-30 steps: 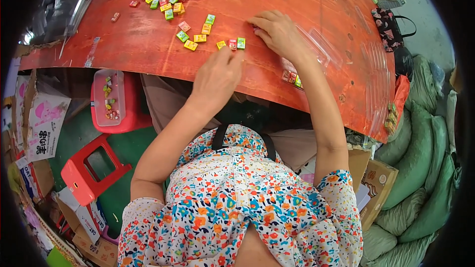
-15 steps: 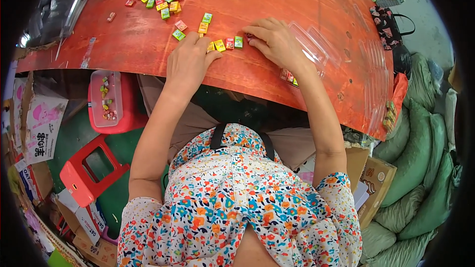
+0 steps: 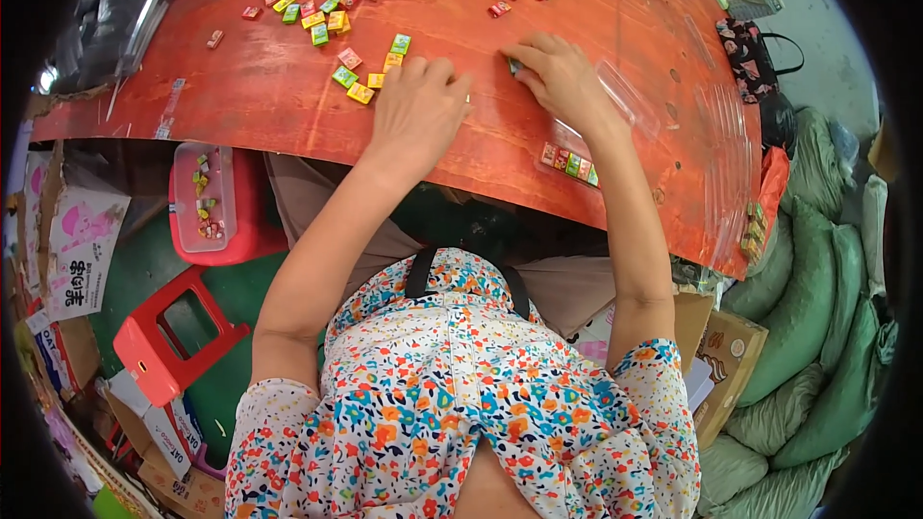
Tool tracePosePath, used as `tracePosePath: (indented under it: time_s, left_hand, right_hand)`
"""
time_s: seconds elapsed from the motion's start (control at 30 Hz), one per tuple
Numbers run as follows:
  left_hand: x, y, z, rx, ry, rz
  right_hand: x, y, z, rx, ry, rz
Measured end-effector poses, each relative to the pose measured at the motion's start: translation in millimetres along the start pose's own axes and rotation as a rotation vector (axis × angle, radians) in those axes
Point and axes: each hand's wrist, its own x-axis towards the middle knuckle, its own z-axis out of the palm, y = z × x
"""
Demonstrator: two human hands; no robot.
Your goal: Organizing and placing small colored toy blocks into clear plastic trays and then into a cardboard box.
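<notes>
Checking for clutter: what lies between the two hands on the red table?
Head view: only bare red table between the left hand and right hand.

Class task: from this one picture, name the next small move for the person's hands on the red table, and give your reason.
Probably the left hand should slide to the small candy packets beside its fingertips and draw them in. The right hand already covers a green packet, and a row of packets sits in the clear tray.

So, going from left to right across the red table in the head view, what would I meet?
Lone small wrapped candy → yellow and green wrapped candies in a loose cluster → left hand → right hand → clear plastic tray → stack of clear plastic trays at the table's right edge.
</notes>
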Motion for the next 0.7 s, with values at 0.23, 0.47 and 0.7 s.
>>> tracePosePath:
  time_s: [0.23,0.47,0.7]
  left_hand:
    - [-10,-3,-13,-0.081,0.28,-0.092]
    - [-30,-52,-37,-0.014,0.107,-0.185]
    - [-20,-49,-33,0.131,0.054,-0.127]
  right_hand:
    - [2,-37,-3,0.298,-0.012,-0.067]
    - [80,-43,36,0.116,0.252,-0.37]
    - [80,-33,28,0.075,0.023,-0.292]
